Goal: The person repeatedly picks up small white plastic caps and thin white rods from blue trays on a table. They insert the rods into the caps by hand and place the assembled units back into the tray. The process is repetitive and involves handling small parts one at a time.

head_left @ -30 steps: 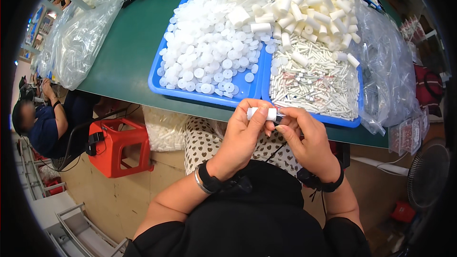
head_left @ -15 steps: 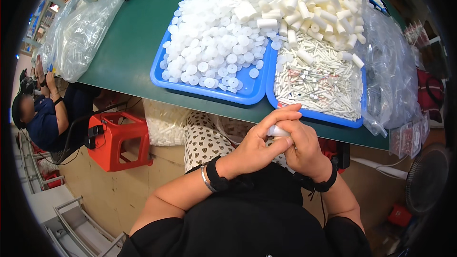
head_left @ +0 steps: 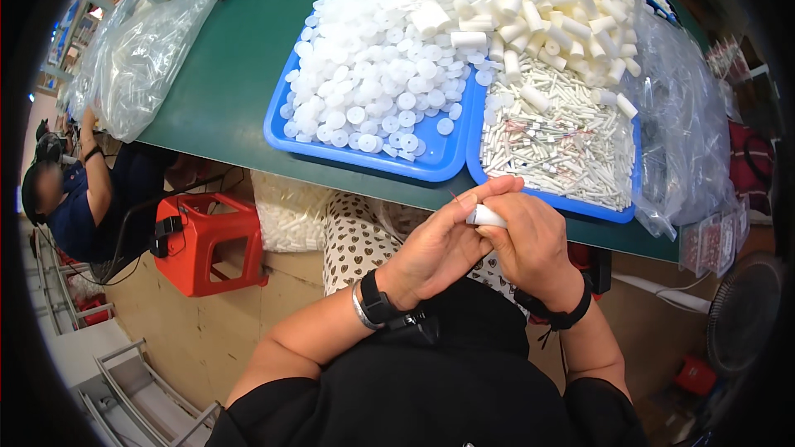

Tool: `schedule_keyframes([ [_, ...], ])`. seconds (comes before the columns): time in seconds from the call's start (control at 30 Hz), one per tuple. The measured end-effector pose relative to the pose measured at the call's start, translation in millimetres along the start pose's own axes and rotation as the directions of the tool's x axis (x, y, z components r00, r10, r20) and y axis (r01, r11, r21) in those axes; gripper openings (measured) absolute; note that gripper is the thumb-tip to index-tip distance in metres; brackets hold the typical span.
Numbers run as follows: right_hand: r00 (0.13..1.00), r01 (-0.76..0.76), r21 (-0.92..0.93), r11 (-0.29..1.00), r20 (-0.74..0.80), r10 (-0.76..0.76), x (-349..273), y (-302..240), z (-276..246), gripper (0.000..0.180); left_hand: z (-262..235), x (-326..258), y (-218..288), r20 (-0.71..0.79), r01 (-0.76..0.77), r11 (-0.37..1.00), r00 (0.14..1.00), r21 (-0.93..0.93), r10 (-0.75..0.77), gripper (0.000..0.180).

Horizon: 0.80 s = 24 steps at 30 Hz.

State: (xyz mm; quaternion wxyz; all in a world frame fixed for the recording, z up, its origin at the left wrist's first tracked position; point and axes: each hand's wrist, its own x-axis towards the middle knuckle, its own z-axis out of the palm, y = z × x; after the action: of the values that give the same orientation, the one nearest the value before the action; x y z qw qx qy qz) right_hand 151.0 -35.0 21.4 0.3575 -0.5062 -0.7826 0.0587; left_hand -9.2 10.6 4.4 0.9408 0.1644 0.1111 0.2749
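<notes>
Between my hands, just off the table's near edge, is a short white cylinder, tilted and partly covered by fingers. My right hand pinches it between thumb and fingers. My left hand closes on its other end, palm partly turned up. A thin dark reddish wire pokes up beside the left fingers; where it leads is hidden. Beyond my hands, a blue tray holds many thin white sticks, some with fine red wires. The blue tray left of it holds translucent white discs.
Thick cream-white cylinders spill from a clear bag at the back. Another plastic bag lies right of the trays on the green table. A red stool and another person are at left; a fan stands at right.
My fingers have parted from over the white cylinder, so more of it shows. The thin wire has come into view. The other person's hands have moved at the left.
</notes>
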Motion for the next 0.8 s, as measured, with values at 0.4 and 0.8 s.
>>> schedule_keyframes([
  [0.4, 0.981, -0.189, 0.015, 0.982, -0.041, 0.189, -2, -16, 20, 0.038, -1, 0, -5, -0.094, -0.064, 0.997, 0.994, -0.038, 0.06, 0.051],
  [0.8, 0.986, -0.166, -0.053, 0.985, 0.002, 0.166, 2, -32, 21, 0.031, 4, -4, -17, -0.068, -0.138, 0.983, 0.989, -0.119, 0.13, 0.05],
])
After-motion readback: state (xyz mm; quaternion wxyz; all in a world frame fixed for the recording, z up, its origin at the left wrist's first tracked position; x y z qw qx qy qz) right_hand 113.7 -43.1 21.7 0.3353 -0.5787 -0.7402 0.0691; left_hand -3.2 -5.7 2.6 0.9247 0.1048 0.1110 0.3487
